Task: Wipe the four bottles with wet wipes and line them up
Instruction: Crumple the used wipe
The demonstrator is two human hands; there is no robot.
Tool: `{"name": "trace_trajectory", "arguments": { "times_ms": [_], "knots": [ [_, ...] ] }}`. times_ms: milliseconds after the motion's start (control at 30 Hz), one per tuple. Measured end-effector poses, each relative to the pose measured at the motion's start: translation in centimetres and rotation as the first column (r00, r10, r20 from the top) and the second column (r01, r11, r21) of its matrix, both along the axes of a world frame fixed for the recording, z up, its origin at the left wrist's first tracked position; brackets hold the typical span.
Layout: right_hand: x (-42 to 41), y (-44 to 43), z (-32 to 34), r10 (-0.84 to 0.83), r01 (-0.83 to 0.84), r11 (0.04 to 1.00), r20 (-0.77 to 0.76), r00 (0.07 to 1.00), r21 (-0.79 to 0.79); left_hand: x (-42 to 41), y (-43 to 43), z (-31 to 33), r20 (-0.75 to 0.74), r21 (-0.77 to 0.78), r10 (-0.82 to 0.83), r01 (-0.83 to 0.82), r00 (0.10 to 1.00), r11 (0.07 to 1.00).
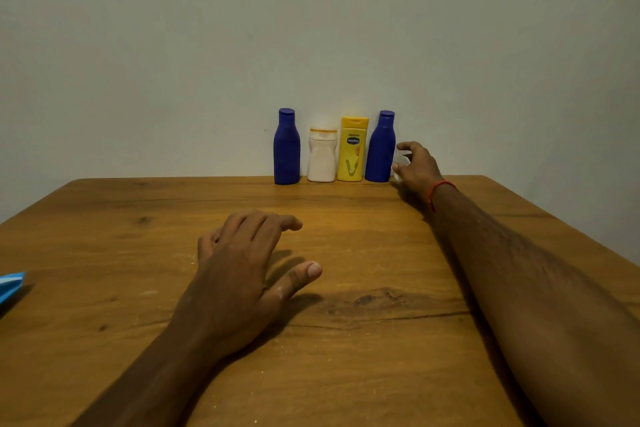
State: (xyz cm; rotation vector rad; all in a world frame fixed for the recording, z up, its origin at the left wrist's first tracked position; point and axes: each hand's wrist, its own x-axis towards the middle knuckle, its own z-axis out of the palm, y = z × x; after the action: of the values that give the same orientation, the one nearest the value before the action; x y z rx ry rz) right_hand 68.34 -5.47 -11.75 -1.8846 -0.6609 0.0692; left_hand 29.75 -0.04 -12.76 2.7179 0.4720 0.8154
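Several bottles stand upright in a row at the far edge of the wooden table (138,253), against the wall: a blue bottle (286,149), a white bottle (322,158), a yellow bottle (353,151) and a second blue bottle (381,149). My right hand (417,168) is stretched out just right of the second blue bottle, fingers curled round a crumpled white wipe (401,163); it sits close to the bottle, and contact is unclear. My left hand (242,274) rests over the middle of the table, palm down, fingers relaxed and holding nothing.
A blue and white pack (10,288) pokes in at the left edge of the table. A plain pale wall stands right behind the bottles. Fine white specks lie scattered on the wood near my left hand.
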Motion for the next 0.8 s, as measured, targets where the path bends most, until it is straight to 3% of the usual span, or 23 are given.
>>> {"name": "trace_trajectory", "arguments": {
  "times_ms": [133, 200, 267, 400, 567, 800],
  "knots": [
    [-1.9, -1.5, 0.3, -0.041, 0.041, 0.998, -0.008, 0.999, 0.052, -0.1, 0.2, 0.0, 0.012, 0.009, 0.001, -0.001, 1.000, 1.000],
    [-3.2, -2.3, 1.0, -0.061, 0.057, 0.998, 0.092, 0.994, 0.040, -0.1, 0.3, -0.1, 0.017, 0.003, 0.007, -0.007, 1.000, 1.000],
    [-4.6, -2.9, 2.0, 0.000, 0.001, 1.000, 0.168, 0.986, -0.003, -0.1, 0.2, 0.0, 0.016, 0.001, 0.006, -0.006, 1.000, 1.000],
    [-8.7, -4.7, 4.2, 0.093, -0.093, 0.996, 0.168, 0.981, -0.009, -0.1, -0.2, 0.3, 0.019, 0.010, 0.007, -0.007, 1.000, 1.000],
    [-15.2, -8.0, 6.3, 0.203, -0.199, 0.976, -0.026, 0.979, 0.093, -0.6, -1.0, 1.1, 0.018, 0.027, 0.005, -0.006, 1.000, 1.000],
    [-23.4, -14.0, 7.7, 0.292, -0.269, 0.948, -0.120, 0.949, 0.171, -1.4, -3.1, 3.4, 0.140, 0.032, -0.119, 0.116, 0.983, 0.993]
  ]
}}
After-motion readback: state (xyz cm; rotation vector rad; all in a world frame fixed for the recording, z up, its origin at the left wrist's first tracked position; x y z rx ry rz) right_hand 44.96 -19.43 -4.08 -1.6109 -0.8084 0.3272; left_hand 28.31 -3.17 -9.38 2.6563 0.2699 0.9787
